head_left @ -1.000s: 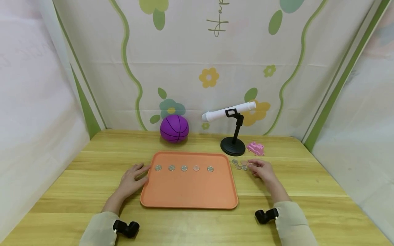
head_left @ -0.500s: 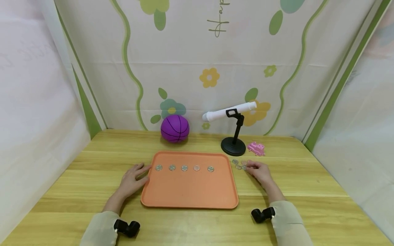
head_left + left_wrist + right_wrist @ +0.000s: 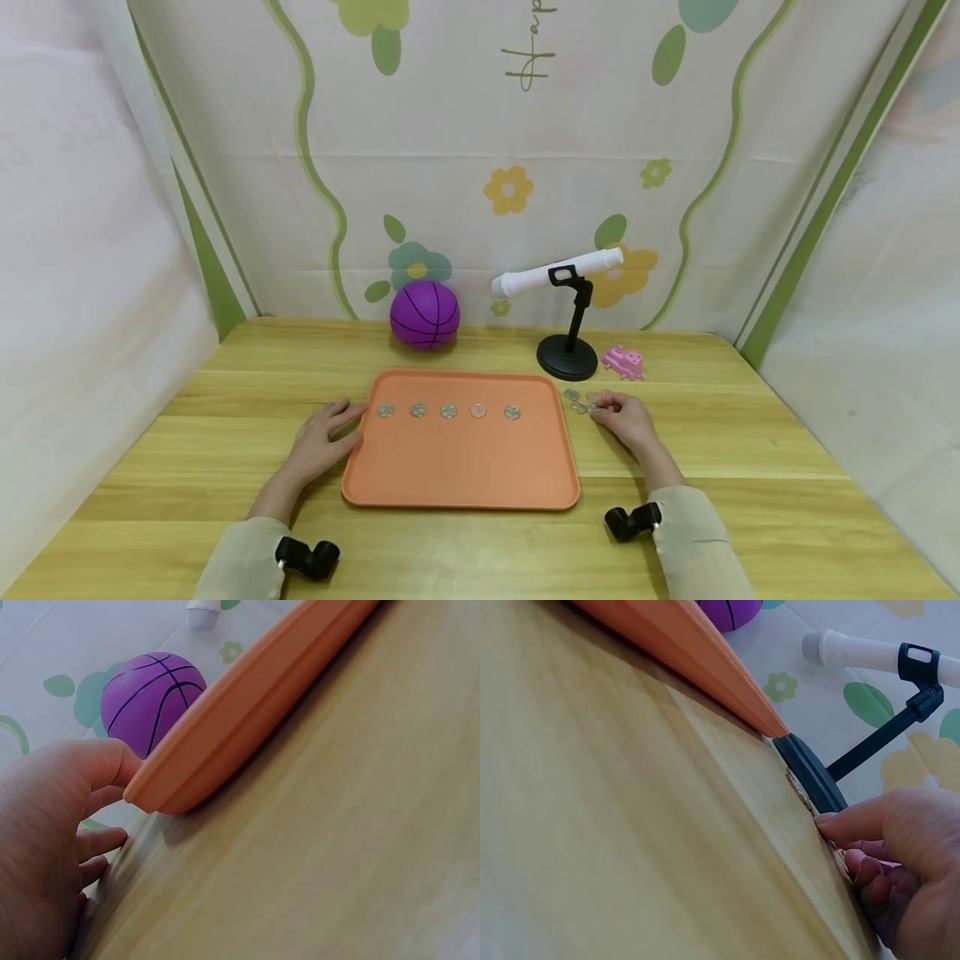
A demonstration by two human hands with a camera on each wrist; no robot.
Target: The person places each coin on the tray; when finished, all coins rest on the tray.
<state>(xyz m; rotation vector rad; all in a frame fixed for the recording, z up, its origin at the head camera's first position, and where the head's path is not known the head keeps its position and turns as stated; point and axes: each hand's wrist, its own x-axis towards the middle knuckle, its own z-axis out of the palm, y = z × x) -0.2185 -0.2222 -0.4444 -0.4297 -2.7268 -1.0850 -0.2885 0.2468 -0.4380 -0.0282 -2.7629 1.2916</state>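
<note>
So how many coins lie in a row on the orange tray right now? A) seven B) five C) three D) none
B: five coins sit in a line across the far part of the tray; the other coins lie on the table by the right hand.
</note>
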